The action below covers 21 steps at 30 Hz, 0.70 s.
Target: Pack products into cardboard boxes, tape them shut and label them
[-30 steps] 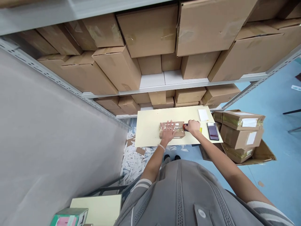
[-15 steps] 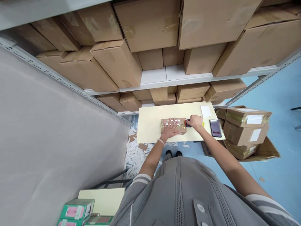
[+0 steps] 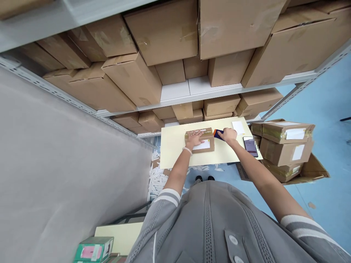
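On the cream table (image 3: 172,153), a taped cardboard box (image 3: 210,145) lies with a white label (image 3: 203,145) on the side facing me. My left hand (image 3: 195,138) rests on the box with its fingers spread, covering part of its top and front. In my right hand (image 3: 229,135) is a dark blue tool with an orange edge (image 3: 218,134), gripped beside the box's right end. My fingers hide part of the tool, and its exact kind is unclear.
A phone (image 3: 250,147) and a white paper (image 3: 238,127) lie at the table's right. Stacked parcels (image 3: 286,149) stand beyond that edge. Shelves (image 3: 197,96) of cardboard boxes rise behind. Paper strips (image 3: 157,180) litter the floor at left, near the wall (image 3: 68,153).
The box has shifted slightly away from me, and its labelled side now shows more. My left hand stays on it. The tool shows more clearly in my right hand, still at the box's right end.
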{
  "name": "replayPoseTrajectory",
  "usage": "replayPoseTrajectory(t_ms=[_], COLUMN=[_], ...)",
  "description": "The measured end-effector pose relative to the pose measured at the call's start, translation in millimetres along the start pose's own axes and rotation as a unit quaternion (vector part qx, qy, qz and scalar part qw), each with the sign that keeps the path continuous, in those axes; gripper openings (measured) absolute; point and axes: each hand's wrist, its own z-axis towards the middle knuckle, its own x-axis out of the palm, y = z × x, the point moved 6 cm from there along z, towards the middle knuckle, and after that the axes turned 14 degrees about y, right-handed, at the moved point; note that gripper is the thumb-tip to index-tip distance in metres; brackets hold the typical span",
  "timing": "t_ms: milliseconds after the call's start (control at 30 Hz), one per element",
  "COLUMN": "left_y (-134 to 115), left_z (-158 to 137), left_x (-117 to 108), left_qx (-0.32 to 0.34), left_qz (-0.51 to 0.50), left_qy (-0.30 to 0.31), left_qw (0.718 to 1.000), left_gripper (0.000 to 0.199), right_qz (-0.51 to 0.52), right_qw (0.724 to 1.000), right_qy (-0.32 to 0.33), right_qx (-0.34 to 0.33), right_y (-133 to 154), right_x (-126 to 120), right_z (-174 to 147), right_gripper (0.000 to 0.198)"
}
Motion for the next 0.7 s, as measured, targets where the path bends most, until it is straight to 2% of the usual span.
replayPoseTrajectory(t_ms=[200,400,567,700], left_y=[4,5,-1,-9], left_z=[1,1,-6,-23], left_x=[-8,-9,6,27], left_qx=[-0.009,-0.001,0.008,0.017], left_qz=[-0.03,-0.024,-0.004,0.025], left_qy=[0.001,0.001,-0.034,-0.088], left_qw=[1.0,1.0,0.999,0.996], left_gripper=[0.076,0.076,0.075,0.074], right_qz=[0.01,0.04,0.05,0.033], right_qw=[1.0,0.999,0.998,0.999], right_qy=[-0.008,0.025,0.027,0.024], right_qx=[-0.005,-0.004,-0.006,-0.016], right_y=[1,-26,-44,-50], right_x=[1,5,12,12], right_z=[-1,0,-3,-2], right_gripper=[0.053,0.057,0.058,0.053])
